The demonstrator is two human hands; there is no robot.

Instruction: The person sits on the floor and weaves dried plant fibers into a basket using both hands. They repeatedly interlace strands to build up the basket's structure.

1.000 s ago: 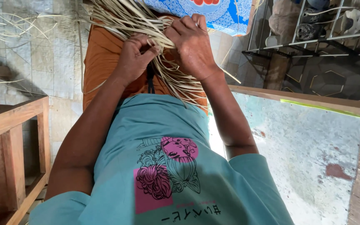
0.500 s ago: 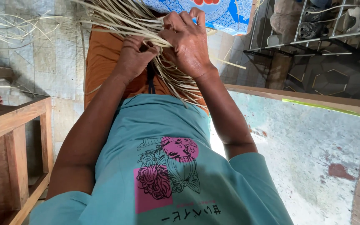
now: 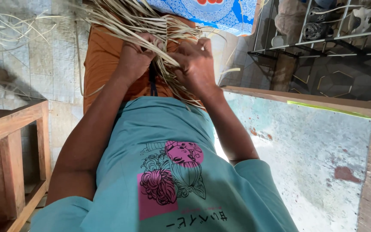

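Head view showed the left hand [image 3: 135, 58] and right hand [image 3: 196, 64] both clenched on flat, dry, pale palm-leaf strips [image 3: 129, 19] above orange cloth [image 3: 101, 64].

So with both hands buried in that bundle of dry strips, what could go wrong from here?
1. The left hand and right hand grip the dry straw strips tightly; thin edges could cut or splinter the fingers.
2. Loose strips fan out over the tiled floor; some may slip free or tangle.
3. Strips bent sharply between the hands look brittle and could snap.
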